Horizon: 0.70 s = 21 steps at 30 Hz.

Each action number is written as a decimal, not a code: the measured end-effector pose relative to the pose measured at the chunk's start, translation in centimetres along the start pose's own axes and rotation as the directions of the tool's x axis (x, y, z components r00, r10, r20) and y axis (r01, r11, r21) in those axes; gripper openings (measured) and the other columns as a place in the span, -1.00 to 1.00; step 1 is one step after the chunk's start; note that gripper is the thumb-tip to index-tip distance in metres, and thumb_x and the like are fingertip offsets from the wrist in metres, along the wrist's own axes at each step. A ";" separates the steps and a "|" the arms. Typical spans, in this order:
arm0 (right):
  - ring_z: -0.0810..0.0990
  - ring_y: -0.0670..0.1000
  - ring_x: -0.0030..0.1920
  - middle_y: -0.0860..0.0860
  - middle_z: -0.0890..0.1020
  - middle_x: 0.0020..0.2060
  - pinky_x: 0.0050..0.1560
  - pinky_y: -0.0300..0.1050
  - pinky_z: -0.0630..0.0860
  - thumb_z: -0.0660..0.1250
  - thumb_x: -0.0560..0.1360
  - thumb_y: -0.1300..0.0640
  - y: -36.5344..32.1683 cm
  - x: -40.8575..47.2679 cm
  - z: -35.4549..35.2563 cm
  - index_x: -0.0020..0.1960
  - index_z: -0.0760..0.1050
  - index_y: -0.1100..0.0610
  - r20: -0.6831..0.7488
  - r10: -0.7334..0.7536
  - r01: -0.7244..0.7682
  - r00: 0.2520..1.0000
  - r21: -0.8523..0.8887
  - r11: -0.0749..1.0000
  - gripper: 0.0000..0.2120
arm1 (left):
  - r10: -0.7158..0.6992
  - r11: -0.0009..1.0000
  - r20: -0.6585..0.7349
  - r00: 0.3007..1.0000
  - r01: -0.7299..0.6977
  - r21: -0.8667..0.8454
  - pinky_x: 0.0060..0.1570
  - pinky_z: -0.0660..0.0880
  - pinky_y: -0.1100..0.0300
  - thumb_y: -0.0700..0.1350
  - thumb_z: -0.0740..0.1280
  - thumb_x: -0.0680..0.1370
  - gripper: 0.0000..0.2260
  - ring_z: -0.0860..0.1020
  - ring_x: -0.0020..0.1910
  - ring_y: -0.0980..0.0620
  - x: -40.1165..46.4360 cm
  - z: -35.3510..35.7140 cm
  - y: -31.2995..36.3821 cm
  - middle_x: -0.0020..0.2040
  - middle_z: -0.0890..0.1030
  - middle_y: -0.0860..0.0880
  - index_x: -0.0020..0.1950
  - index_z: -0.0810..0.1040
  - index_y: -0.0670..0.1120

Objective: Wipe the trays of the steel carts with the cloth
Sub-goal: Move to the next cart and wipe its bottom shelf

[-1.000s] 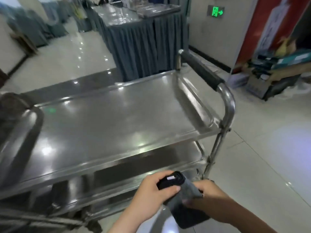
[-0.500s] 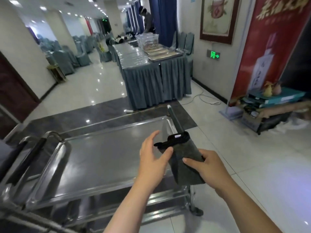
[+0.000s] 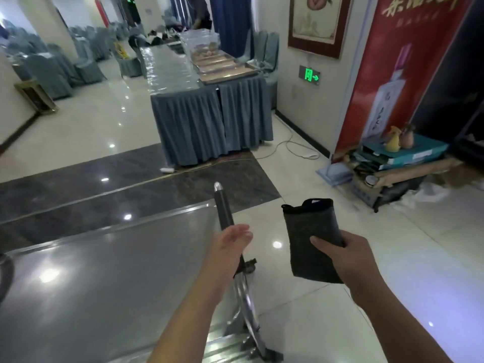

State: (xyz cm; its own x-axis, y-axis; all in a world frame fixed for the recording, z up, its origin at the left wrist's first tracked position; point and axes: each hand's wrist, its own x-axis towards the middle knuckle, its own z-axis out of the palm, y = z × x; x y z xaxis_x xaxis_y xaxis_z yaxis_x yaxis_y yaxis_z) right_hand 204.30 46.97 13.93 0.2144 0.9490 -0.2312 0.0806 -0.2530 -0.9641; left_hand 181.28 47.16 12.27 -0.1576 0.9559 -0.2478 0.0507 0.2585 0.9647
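Your right hand (image 3: 348,260) has the dark cloth (image 3: 311,237) pinched, thumb across its front, fingers curled behind, and it's held upright out over the floor, off the cart's end (not over steel yet). The top tray (image 3: 104,271) lies down and to your left of that cloth, its long side running away leftward from the black-gripped handle (image 3: 222,205). Your left hand (image 3: 230,244) is the nearer one to the cart, hovering right at the handle, fingers loosely extended, gripping nothing as far as I can see. So the cloth has to cross leftward past the handle and come down flat. Your right forearm angles in from the lower right, wrist cocked upward.
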 end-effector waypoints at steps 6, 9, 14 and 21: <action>0.67 0.15 -0.14 0.15 0.69 -0.17 -0.14 0.03 0.61 0.52 0.44 0.19 -1.4 10.0 -7.3 -0.12 0.65 0.14 -0.153 0.068 -0.065 0.986 0.026 0.998 -0.93 | -0.043 0.999 0.157 0.987 0.045 -0.011 0.01 0.46 0.39 -0.09 0.41 0.56 -0.85 0.59 -0.04 0.33 10.3 9.8 2.6 0.02 0.66 0.14 0.13 0.64 0.02; 0.65 0.17 -0.11 0.15 0.69 -0.13 -0.07 0.13 0.62 0.51 0.46 0.19 -1.5 16.3 -9.1 -0.15 0.62 0.09 -0.166 0.089 -0.084 0.982 0.038 0.996 -0.92 | -0.084 0.996 0.173 0.981 0.083 0.016 0.10 0.46 0.33 -0.07 0.41 0.56 -0.86 0.60 -0.03 0.34 15.8 13.3 2.3 -0.02 0.68 0.20 0.11 0.64 0.06; 0.65 0.21 -0.06 0.15 0.69 -0.13 0.05 0.26 0.59 0.51 0.46 0.18 -1.4 30.4 -10.6 -0.17 0.61 0.12 -0.096 0.125 -0.124 0.987 0.019 0.992 -0.91 | -0.180 0.983 0.043 0.983 0.178 0.037 0.06 0.43 0.19 -0.09 0.46 0.53 -0.89 0.62 0.03 0.13 25.9 18.3 1.4 -0.11 0.70 0.17 -0.03 0.69 0.14; 0.65 0.09 -0.14 0.06 0.70 -0.15 -0.23 -0.02 0.60 0.49 0.47 0.20 -3.6 48.6 -8.5 -0.07 0.63 0.11 0.170 0.179 -0.176 0.969 -0.031 0.984 -0.93 | -0.236 0.969 -0.213 0.948 0.246 0.024 0.10 0.47 0.19 -0.12 0.38 0.59 -0.86 0.59 0.14 0.09 35.4 22.0 4.4 0.08 0.65 0.09 0.12 0.62 0.08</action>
State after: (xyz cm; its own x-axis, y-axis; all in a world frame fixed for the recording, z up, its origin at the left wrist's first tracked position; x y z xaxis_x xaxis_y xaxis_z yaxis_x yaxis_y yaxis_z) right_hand 222.69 92.42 7.26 0.0564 0.9062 -0.4190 0.0715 -0.4222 -0.9037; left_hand 197.65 85.23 5.81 -0.3713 0.8158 -0.4434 0.0342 0.4892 0.8715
